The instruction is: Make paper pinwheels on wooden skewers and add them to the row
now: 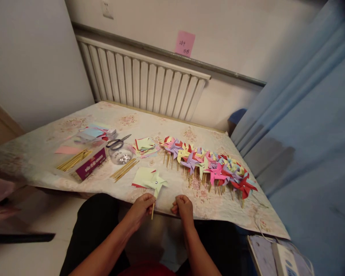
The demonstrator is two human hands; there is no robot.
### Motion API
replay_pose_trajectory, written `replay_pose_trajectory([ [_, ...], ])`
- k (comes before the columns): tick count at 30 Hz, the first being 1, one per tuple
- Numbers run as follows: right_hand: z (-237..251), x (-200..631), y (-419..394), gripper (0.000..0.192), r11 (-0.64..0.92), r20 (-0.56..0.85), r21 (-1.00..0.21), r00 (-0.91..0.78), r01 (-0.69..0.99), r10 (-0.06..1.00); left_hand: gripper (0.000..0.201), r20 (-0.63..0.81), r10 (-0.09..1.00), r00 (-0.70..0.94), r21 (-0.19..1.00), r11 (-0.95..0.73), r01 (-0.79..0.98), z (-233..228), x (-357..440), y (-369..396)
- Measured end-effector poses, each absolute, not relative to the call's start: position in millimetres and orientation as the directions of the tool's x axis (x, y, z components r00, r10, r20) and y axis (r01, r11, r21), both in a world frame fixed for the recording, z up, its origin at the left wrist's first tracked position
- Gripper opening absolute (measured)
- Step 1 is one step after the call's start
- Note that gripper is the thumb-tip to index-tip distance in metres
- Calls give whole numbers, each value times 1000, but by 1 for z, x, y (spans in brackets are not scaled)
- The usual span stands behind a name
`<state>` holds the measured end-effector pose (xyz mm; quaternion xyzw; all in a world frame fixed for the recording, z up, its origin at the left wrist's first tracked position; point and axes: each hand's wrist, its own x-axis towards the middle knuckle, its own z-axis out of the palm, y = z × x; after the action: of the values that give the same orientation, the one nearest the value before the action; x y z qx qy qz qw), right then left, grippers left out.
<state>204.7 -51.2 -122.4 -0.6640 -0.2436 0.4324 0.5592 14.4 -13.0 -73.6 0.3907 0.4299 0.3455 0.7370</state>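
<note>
A pale green paper pinwheel (157, 183) on a thin wooden stick is pinched in my left hand (143, 205) at the table's front edge. Its head leans over a small stack of pale green and red paper squares (142, 177). To the right, my right hand (184, 205) is curled closed by the same edge, apart from the pinwheel, and I see nothing in its fingers. Many finished pinwheels (191, 163) in several colours lie bunched in rows on the right side of the table.
Left of the paper are loose wooden sticks (124, 170), a clear bowl of small shiny pins (123, 156), scissors (116, 143) and a purple box (90, 165) beside more sticks. More cut paper (145, 144) lies behind. A person's blurred hand (2, 212) shows at far left.
</note>
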Motion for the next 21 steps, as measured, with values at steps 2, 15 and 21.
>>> replay_pose_trajectory([
  [2,-125,205,-51,25,-250,-293,-956,511,-152,809,40,-360,843,398,870,458,-183,-73,15,-14],
  [15,-132,207,-51,24,-238,-288,-958,500,-162,817,39,-367,838,404,858,472,-201,-73,13,-15],
  [21,-130,207,-52,23,-245,-291,-957,491,-158,821,38,-356,845,399,860,463,-212,-70,13,-15],
])
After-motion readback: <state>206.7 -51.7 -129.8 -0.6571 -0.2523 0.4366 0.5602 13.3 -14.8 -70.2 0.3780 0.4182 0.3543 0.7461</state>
